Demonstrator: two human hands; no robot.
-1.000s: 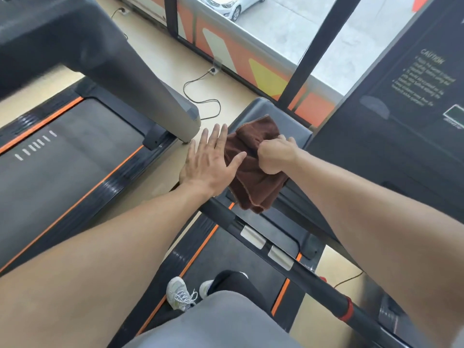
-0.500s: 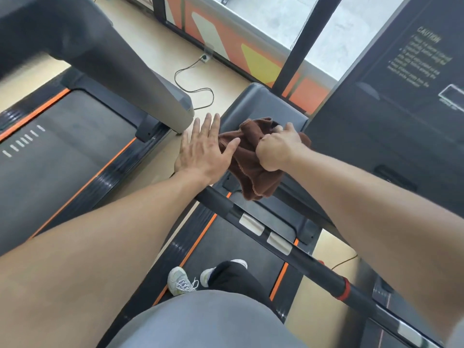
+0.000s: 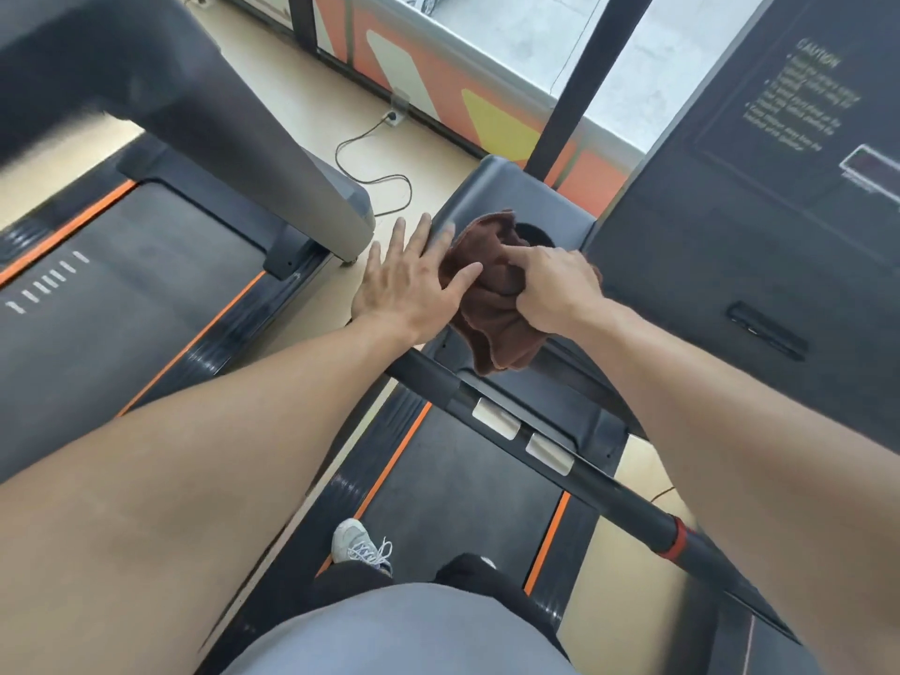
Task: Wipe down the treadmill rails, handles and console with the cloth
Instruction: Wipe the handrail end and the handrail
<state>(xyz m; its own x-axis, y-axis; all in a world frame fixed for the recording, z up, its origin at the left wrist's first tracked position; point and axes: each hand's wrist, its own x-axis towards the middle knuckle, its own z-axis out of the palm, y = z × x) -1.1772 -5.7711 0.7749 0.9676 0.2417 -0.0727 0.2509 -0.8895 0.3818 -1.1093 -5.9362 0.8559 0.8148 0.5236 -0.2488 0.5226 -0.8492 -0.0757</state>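
A bunched brown cloth [image 3: 492, 304] hangs in front of me, above the treadmill's dark front motor cover [image 3: 506, 187]. My right hand [image 3: 555, 289] grips the cloth from the right with curled fingers. My left hand [image 3: 414, 285] is flat with straight fingers, its thumb touching the cloth's left side. The black handle bar [image 3: 613, 494] with two silver sensor pads [image 3: 523, 433] runs diagonally below both hands. The dark console panel [image 3: 779, 197] with a caution label rises at the right.
A neighbouring treadmill's grey upright [image 3: 253, 153] and belt [image 3: 121, 294] stand at the left. A black power cable [image 3: 375, 158] lies on the beige floor by the window wall. My shoe [image 3: 360, 545] stands on the belt [image 3: 458, 489] below.
My right hand has regripped and bunched the cloth tighter while my left hand stays flat against it. The view has shifted slightly, so both hands sit a bit higher and further forward.
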